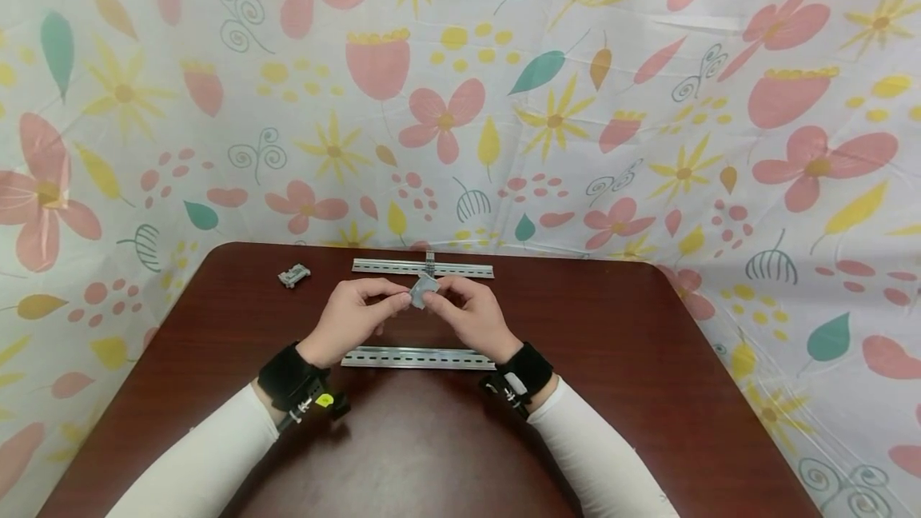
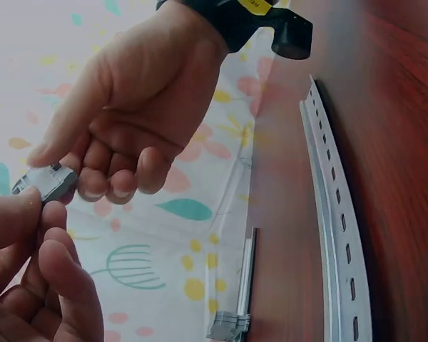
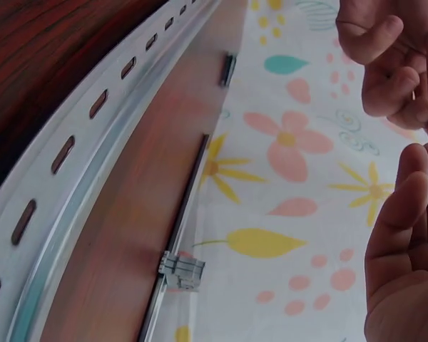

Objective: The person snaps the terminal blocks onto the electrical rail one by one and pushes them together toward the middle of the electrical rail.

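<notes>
A small grey terminal block [image 1: 423, 292] is held up over the table between both hands. My left hand [image 1: 352, 316] pinches its left side between thumb and fingers. From the other side, the thumb and fingers of my right hand [image 1: 480, 315] pinch it too. In the left wrist view the flat grey block [image 2: 55, 182] shows between the fingertips, partly covered by them. The right wrist view cuts it off almost wholly at the edge. Below the hands lies a slotted metal DIN rail [image 1: 417, 358].
Farther back on the brown table [image 1: 612, 358] lies another DIN rail [image 1: 384, 266], with grey terminal blocks [image 3: 182, 271] mounted near its middle. A loose grey terminal block [image 1: 294, 275] rests at the back left. Behind the table hangs a flower-patterned cloth [image 1: 576, 126].
</notes>
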Demonstrator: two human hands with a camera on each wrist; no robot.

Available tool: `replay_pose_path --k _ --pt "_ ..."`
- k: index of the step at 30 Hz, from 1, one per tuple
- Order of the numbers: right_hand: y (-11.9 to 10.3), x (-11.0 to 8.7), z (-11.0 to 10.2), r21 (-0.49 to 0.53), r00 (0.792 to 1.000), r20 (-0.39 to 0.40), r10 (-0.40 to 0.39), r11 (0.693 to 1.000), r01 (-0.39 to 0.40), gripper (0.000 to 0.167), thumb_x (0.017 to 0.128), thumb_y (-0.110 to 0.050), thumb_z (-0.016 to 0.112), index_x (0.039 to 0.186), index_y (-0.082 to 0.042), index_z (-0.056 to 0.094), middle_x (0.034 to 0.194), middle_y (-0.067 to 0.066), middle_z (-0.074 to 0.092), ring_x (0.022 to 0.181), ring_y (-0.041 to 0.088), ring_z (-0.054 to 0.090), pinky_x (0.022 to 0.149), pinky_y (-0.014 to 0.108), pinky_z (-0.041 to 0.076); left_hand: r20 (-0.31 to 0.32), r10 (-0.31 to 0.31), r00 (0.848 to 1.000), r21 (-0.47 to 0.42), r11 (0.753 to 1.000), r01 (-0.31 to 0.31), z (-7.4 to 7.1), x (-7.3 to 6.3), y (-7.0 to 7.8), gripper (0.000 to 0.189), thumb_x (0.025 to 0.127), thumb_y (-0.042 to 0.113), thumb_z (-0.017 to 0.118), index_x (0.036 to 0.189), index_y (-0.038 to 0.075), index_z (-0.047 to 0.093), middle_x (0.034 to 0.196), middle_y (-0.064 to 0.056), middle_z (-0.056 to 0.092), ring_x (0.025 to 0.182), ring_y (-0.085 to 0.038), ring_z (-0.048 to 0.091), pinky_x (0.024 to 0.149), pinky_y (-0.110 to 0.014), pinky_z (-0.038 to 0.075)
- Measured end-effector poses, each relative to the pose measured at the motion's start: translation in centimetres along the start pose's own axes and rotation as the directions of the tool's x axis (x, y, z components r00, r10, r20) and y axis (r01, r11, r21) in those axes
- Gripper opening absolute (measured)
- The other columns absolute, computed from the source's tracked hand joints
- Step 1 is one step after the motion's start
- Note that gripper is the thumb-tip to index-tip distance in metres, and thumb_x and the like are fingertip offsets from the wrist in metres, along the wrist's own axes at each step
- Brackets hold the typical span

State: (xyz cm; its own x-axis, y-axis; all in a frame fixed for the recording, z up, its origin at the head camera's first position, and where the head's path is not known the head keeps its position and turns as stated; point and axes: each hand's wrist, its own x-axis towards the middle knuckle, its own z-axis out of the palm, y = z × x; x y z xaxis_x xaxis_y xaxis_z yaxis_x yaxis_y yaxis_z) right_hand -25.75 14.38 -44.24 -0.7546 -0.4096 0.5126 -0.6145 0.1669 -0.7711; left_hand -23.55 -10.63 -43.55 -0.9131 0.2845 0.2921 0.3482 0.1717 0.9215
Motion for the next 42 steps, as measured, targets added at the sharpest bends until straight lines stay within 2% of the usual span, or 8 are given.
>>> replay_pose_path --k 5,16,19,22,26,32,36,42 --pt "0.0 0.3 0.6 -0.005 0.999 -0.031 -0.007 1.000 0.007 0.017 0.110 -0.007 0.070 0.094 -0.009 0.074 0.089 0.010 0.076 0.072 0.016 0.064 0.065 0.026 0.049 -0.026 -0.014 1.000 -0.016 1.000 0.013 0.4 0.1 0.0 0.018 0.105 0.025 0.082 0.116 0.012 0.088 0.095 -0.006 0.077 0.056 -0.024 0.060 0.059 -0.031 0.054" --pt "1.0 0.3 0.5 -0.064 0.996 -0.056 0.075 0.995 -0.079 0.027 0.113 -0.015 0.068 0.088 -0.005 0.069 0.081 0.015 0.073 0.063 0.013 0.054 0.063 0.028 0.040 0.102 -0.059 0.993 0.174 0.984 0.040 -1.0 0.7 -1.8 0.028 0.104 0.034 0.083 0.124 0.015 0.085 0.110 0.000 0.081 0.065 -0.029 0.067 0.062 -0.036 0.056" --pt "1.6 0.5 0.4 -0.081 0.993 -0.048 0.108 0.990 -0.112 0.032 0.114 -0.022 0.068 0.085 -0.008 0.067 0.079 0.013 0.074 0.063 0.015 0.058 0.063 0.028 0.041 0.155 -0.088 0.984 0.279 0.959 0.042 -1.5 0.8 -2.6 0.032 0.103 0.033 0.084 0.128 0.013 0.083 0.116 0.005 0.079 0.082 -0.022 0.070 0.073 -0.037 0.058" --pt "2.2 0.6 0.4 -0.105 0.990 -0.036 0.138 0.984 -0.141 0.035 0.115 -0.027 0.067 0.084 -0.011 0.066 0.077 0.012 0.074 0.064 0.022 0.062 0.063 0.029 0.041 0.214 -0.064 0.975 0.384 0.923 -0.024 -1.7 0.9 -3.4 0.036 0.101 0.031 0.087 0.129 0.010 0.081 0.115 0.005 0.075 0.098 -0.015 0.069 0.084 -0.038 0.057" --pt "2.7 0.7 0.6 -0.122 0.984 -0.022 0.179 0.976 -0.180 0.035 0.115 -0.027 0.066 0.082 -0.015 0.064 0.075 0.013 0.073 0.068 0.033 0.069 0.064 0.030 0.044 0.304 -0.037 0.952 0.480 0.869 -0.120 -1.5 0.9 -4.2 0.038 0.097 0.033 0.091 0.125 0.010 0.083 0.109 0.003 0.071 0.097 -0.015 0.067 0.084 -0.037 0.057" --pt "2.9 0.7 1.0 -0.152 0.960 0.007 0.282 0.949 -0.277 0.039 0.115 -0.031 0.062 0.080 -0.014 0.063 0.070 0.011 0.072 0.069 0.036 0.072 0.057 0.031 0.041 0.408 -0.095 0.908 0.581 0.795 -0.177 -1.4 0.7 -4.7 0.036 0.089 0.038 0.096 0.115 0.016 0.086 0.106 0.006 0.069 0.097 -0.014 0.061 0.087 -0.036 0.055" --pt "3.1 0.8 1.2 -0.208 0.933 0.068 0.353 0.920 -0.333 0.036 0.116 -0.030 0.057 0.084 -0.014 0.066 0.067 0.005 0.069 0.065 0.032 0.071 0.054 0.031 0.042 0.445 -0.113 0.889 0.599 0.776 -0.201 -1.4 0.3 -4.4 0.038 0.085 0.034 0.098 0.114 0.013 0.085 0.105 0.004 0.069 0.100 -0.017 0.060 0.088 -0.038 0.056" --pt "3.2 1.1 1.6 -0.325 0.886 0.196 0.421 0.880 -0.347 0.038 0.114 -0.028 0.052 0.081 -0.013 0.065 0.067 0.005 0.065 0.059 0.024 0.071 0.063 0.034 0.053 0.454 -0.122 0.882 0.592 0.782 -0.196 -1.3 0.2 -4.2 0.029 0.085 0.024 0.097 0.108 0.013 0.085 0.103 0.004 0.069 0.095 -0.015 0.064 0.085 -0.035 0.057"
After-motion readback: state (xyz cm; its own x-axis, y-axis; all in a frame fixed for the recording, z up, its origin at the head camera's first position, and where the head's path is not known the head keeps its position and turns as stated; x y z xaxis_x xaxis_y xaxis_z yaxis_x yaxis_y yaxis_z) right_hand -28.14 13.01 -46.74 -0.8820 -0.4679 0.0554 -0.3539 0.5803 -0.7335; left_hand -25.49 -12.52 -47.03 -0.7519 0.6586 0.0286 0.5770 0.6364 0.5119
